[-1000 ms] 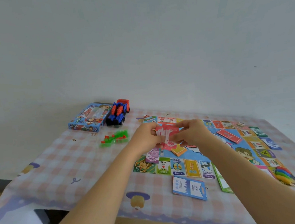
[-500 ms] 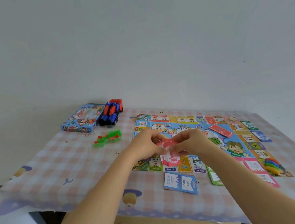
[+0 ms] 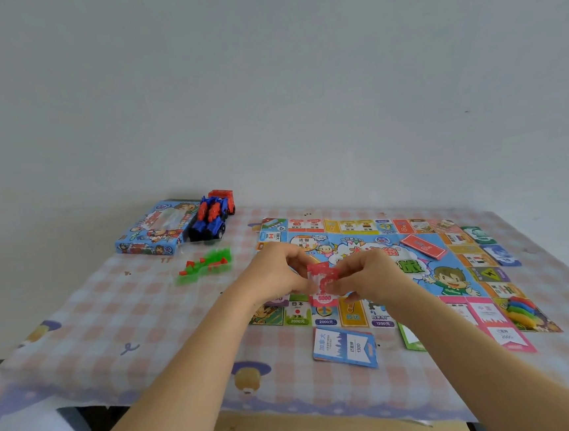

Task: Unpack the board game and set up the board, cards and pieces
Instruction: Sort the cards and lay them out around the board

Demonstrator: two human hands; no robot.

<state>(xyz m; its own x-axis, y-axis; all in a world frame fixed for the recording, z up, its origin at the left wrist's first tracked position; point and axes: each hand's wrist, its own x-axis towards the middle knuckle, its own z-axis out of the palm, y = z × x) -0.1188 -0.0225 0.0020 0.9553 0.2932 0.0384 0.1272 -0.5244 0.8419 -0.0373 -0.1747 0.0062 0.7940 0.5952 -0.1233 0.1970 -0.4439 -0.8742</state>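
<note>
Status: mid-setup, past halfway by my judgement.
Done: board (image 3: pixel 454 279) lay unfolded flat on the bench (image 3: pixel 96 321). A red card deck (image 3: pixel 423 246) sat on the board's middle. The blue card stack (image 3: pixel 346 347) and green card (image 3: pixel 411 336) lay just off its near edge. A pink card (image 3: pixel 502 327) and the coloured pawns (image 3: pixel 522 311) sat at the near right corner.
Left: green and red pieces (image 3: pixel 205 267) sat in a heap left of the board (looked bagged, could not be sure), and the money was not laid out.
Hands: left hand (image 3: pixel 274 274) and right hand (image 3: pixel 367 276) were close together, both pinching the red notes (image 3: pixel 322 286) by the upper part.
Notes: held over the board's near row of squares, "5000" end hanging down; could not tell whether it touched the board.
Box: game box (image 3: pixel 154 232) sat at the far left of the bench, toy truck (image 3: pixel 212 216) touching its right side (truck likely not part of the set).
Vs 1 s earlier: hands had come back toward the board's near edge. The notes hung lower out of the fingers, with the "5000" now readable. Same two-handed pinch.
Rest vs earlier: items on the bench lay as before (the view shifted, not the things).
</note>
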